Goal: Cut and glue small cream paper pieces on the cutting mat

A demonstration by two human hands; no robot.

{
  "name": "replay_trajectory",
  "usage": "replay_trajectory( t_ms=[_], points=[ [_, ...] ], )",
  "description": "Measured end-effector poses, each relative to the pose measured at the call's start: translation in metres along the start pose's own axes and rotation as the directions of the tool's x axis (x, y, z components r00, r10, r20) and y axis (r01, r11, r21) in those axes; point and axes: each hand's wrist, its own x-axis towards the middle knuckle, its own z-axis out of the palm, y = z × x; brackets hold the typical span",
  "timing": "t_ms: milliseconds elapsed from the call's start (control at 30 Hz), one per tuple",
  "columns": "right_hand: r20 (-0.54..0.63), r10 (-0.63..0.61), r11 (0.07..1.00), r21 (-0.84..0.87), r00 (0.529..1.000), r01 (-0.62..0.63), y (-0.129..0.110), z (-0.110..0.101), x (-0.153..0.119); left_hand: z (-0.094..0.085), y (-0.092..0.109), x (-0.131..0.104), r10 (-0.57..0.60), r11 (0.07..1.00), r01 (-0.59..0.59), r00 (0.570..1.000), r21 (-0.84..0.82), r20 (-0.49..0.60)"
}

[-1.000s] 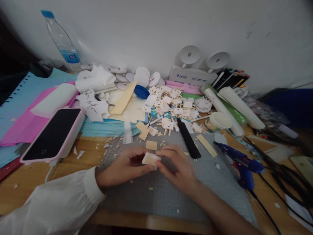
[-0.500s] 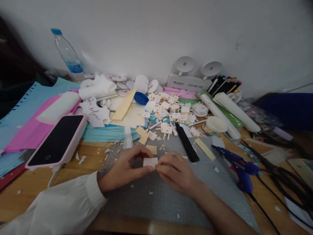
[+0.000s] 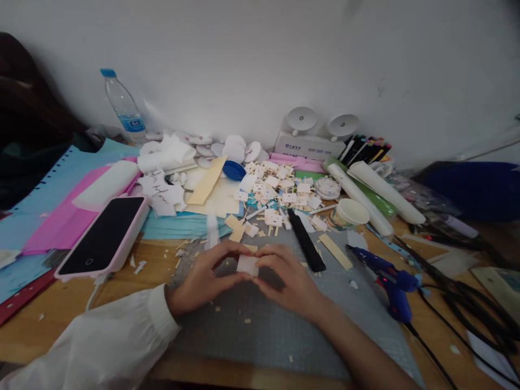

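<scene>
The left hand and the right hand meet over the grey cutting mat, both curled nearly closed, thumbs and fingertips pinching a small white paper piece between them from either side; the left arm wears a white sleeve, the right forearm is bare.

The mat lies on a wooden desk set against a plain white wall; paper scraps are scattered over mat and wood alike. To the left a phone in a pink case lies screen up, partly on pink paper and blue paper; a water bottle with a blue cap stands at the wall. Beyond the hands sits a heap of small white and cream cut-outs, with a blue lid and cream sheets to its left; a black utility knife lies on the mat just beyond the right hand, a paper cup further back. To the right a blue glue gun rests at the mat's edge with black cables past it; rolled white sheets and a row of markers lie nearer the wall, beside a white device with two round discs.

The paper piece is roughly rectangular, plain white, held just above the mat's far half; whether it is folded or layered cannot be told.
</scene>
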Motion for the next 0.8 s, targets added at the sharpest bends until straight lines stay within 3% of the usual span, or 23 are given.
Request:
replay_trajectory(
  t_ms=[100,167,267,333,467,567,800],
  points=[
    [-0.072,0.01,1.0,-0.023,0.997,-0.011,0.006,-0.001,0.001,-0.003,0.0,0.007,0.018,0.998,-0.019,1.0,0.063,0.018],
    [-0.204,0.068,0.998,0.014,0.977,-0.067,0.011,-0.002,0.003,-0.008,0.0,0.015,0.024,0.99,-0.025,1.0,0.141,0.007],
    [-0.387,0.196,0.98,0.108,0.901,-0.166,0.017,-0.006,0.005,-0.015,-0.004,0.035,0.034,0.954,-0.031,0.999,0.299,-0.004],
    [-0.454,0.249,0.968,0.142,0.856,-0.206,0.02,-0.008,0.005,-0.016,-0.009,0.049,0.043,0.915,-0.061,0.998,0.399,0.055],
    [-0.53,0.286,0.958,0.172,0.798,-0.23,0.023,-0.01,0.006,-0.013,-0.016,0.074,0.051,0.826,-0.184,0.966,0.533,0.253],
    [-0.551,0.293,0.956,0.181,0.781,-0.231,0.022,-0.012,0.007,-0.011,-0.018,0.088,0.036,0.76,-0.261,0.931,0.595,0.363],
    [-0.576,0.3,0.953,0.203,0.76,-0.223,0.019,-0.017,0.009,-0.015,-0.014,0.102,-0.006,0.641,-0.335,0.897,0.69,0.441]
  ],
)
